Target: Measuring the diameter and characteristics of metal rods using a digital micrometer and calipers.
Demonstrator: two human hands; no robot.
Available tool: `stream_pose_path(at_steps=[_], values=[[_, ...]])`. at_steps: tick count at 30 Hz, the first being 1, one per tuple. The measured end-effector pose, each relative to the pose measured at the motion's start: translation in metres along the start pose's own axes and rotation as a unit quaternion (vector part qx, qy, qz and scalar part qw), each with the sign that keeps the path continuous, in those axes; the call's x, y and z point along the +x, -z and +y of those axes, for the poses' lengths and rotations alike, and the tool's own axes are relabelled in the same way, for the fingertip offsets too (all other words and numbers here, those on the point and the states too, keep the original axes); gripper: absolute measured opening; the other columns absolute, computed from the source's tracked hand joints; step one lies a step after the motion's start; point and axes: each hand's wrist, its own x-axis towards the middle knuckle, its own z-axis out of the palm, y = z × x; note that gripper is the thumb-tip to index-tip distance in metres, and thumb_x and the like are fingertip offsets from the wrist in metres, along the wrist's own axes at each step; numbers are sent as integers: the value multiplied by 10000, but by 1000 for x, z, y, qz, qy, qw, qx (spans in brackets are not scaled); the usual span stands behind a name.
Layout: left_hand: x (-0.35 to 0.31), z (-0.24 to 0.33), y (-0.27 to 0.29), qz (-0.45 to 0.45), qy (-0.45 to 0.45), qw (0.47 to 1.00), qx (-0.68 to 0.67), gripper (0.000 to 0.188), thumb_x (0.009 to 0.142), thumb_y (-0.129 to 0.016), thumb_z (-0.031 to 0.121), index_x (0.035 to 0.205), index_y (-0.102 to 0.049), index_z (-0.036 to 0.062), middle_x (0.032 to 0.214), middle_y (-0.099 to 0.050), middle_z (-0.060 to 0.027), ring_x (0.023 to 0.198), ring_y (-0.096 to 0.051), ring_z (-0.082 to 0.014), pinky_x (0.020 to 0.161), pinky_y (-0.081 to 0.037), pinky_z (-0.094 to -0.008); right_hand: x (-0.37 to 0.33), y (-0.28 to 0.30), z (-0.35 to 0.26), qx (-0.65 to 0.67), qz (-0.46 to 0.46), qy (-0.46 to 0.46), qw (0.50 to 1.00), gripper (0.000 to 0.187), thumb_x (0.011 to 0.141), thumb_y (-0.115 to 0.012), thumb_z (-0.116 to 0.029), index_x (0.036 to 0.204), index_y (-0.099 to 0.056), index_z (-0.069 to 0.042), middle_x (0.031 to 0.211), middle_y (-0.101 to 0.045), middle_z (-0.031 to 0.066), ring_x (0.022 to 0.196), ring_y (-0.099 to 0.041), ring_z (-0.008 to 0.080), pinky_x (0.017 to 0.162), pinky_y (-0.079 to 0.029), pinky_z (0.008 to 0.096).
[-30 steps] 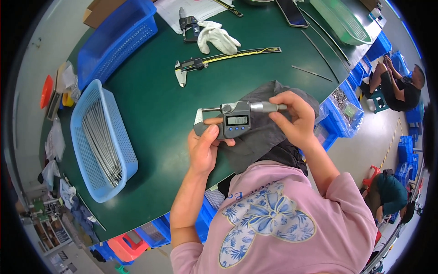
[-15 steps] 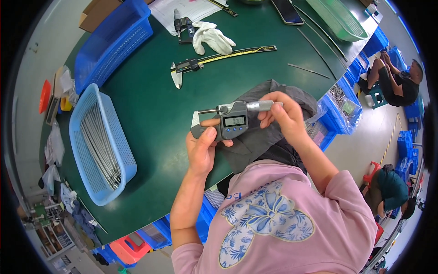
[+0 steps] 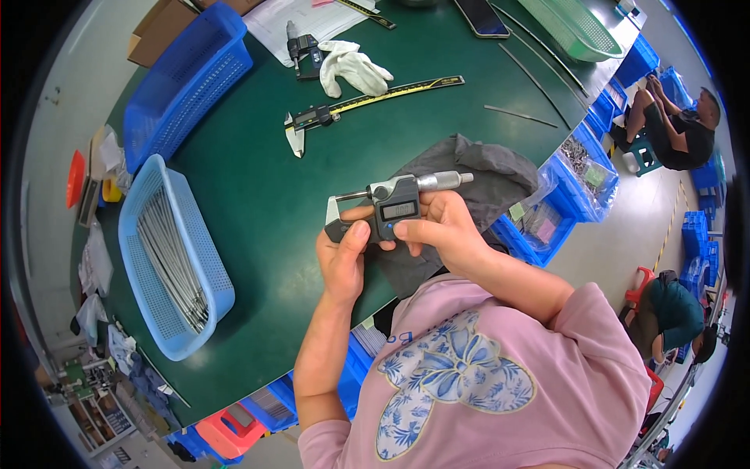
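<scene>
A: How were the bare, curl-fingered left hand (image 3: 341, 262) and the bare, bent-fingered right hand (image 3: 448, 230) posed?
B: The left gripped, thumb uppermost, its bare left forearm (image 3: 323, 344) rising steeply; the right lay close beside, thumb extended leftward, its bare right forearm (image 3: 516, 277) angled inward.

The head view, left of a side-by-side fisheye pair, looks steeply down at the desk (image 3: 273, 250) from above its near edge, upright and unmirrored. It is close enough that the left hand (image 3: 342, 264) and right hand (image 3: 445, 228) show clearly by that edge; the lens bends the desk's outline and reaches the wall (image 3: 62, 133) left of it and the floor (image 3: 616, 227) to its right.
</scene>
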Motion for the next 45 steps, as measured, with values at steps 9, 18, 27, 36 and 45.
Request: stream_pose_path(at_steps=[9,18,27,36,45], values=[[0,6,0,15,3,999,-44,310,815,-476,198,961,-521,-71,805,-598,-154,621,-575,-174,587,-473,-280,-4,39,-9,-28,114,81,990,194,777,-570,-97,924,-498,6,722,-545,38,595,-529,93,539,-439,204],[0,3,1,-11,24,997,-67,311,815,-482,207,966,-524,-62,818,-600,-154,623,-582,-186,577,-478,-278,-5,60,-24,-414,42,350,839,151,689,-598,-7,827,-538,10,768,-557,95,703,-552,165,605,-431,254],[0,3,0,-10,8,999,-53,316,813,-496,219,965,-530,-56,831,-600,-149,633,-579,-174,588,-482,-273,-7,42,-7,-29,44,22,998,404,765,-539,-283,995,-475,43,772,-556,98,622,-536,120,552,-438,216],[-2,1,0,-15,12,1000,-24,296,816,-499,196,966,-524,-58,783,-590,-128,634,-560,-159,610,-467,-274,-5,-1,-2,7,-4,-34,999,279,737,-584,-69,975,-493,46,835,-571,61,682,-546,95,466,-384,181],[-1,0,0,-7,8,1000,-22,295,818,-496,195,965,-526,-59,787,-594,-130,631,-563,-160,604,-468,-273,-4,3,-2,-33,-2,-4,999,334,720,-543,-81,1014,-480,67,822,-579,89,610,-536,117,463,-389,193]])
